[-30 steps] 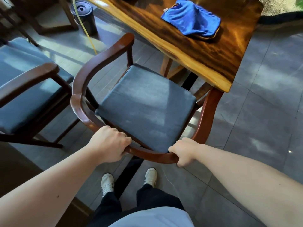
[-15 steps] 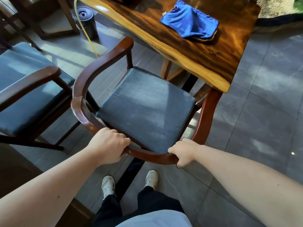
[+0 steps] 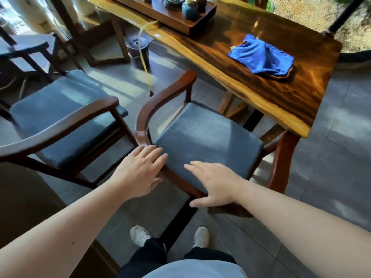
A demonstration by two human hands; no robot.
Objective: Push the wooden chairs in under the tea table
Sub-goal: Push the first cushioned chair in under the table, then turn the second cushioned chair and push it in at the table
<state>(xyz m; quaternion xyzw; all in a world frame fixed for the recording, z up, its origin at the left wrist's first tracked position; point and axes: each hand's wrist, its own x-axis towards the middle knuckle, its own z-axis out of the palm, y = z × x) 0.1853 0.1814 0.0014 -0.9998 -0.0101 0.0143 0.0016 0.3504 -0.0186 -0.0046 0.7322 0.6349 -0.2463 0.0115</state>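
A reddish wooden armchair [image 3: 206, 135] with a grey-blue seat cushion stands in front of me, its front edge tucked under the corner of the glossy wooden tea table [image 3: 281, 93]. My left hand [image 3: 140, 169] hovers open, fingers spread, over the chair's curved back rail at its left side. My right hand [image 3: 214, 183] is open too, palm down over the rail and the cushion's rear edge, holding nothing. A second, darker wooden chair [image 3: 60, 121] with the same cushion stands to the left, well away from the table.
A blue cloth [image 3: 261, 55] lies on the table, with a wooden tea tray [image 3: 170, 17] and a blue jar [image 3: 189, 8] farther back. A dark bin [image 3: 137, 50] and a yellow hose [image 3: 144, 57] are on the floor. My feet [image 3: 168, 235] stand on grey tiles.
Both hands have let go of the chair's back rail and opened, lifting just off it. The view has pulled back and tilted up, showing more of the table and the left chair.
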